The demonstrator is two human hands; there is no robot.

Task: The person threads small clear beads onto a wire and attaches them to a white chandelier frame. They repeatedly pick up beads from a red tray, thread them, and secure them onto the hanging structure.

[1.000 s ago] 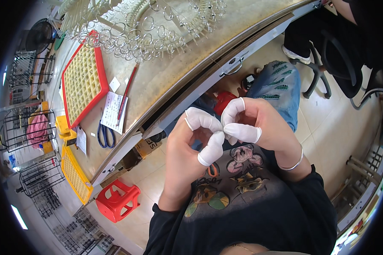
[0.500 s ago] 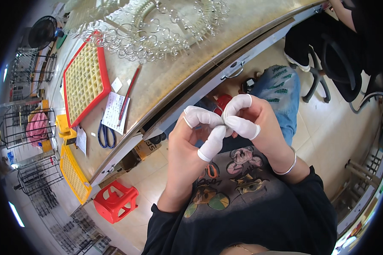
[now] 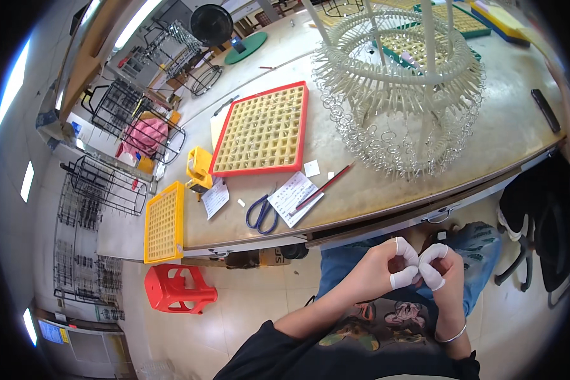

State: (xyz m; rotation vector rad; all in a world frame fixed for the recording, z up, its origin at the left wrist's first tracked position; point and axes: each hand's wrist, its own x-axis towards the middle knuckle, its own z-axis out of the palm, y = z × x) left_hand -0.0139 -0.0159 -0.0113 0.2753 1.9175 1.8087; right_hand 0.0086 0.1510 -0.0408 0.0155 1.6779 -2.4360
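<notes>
My left hand (image 3: 384, 271) and my right hand (image 3: 446, 273) meet over my lap, below the table's front edge. White finger cots cover the thumb and forefinger of each. The fingertips of both hands are pinched closed and touch one another. Whatever is between them is hidden or too small to make out. A metal bangle (image 3: 453, 334) circles my right wrist.
On the table (image 3: 373, 199) stand a white round rack (image 3: 402, 73) hung with wire rings and a red-rimmed compartment tray (image 3: 305, 126). Nearby lie scissors (image 3: 253, 217), a red pencil-like stick (image 3: 323, 188), paper slips and a yellow tray (image 3: 179, 221). A red stool (image 3: 161, 291) is at the lower left.
The view has swung, so more of the table and rack shows and my hands appear lower and further right. Both hands remain pinched together at the fingertips.
</notes>
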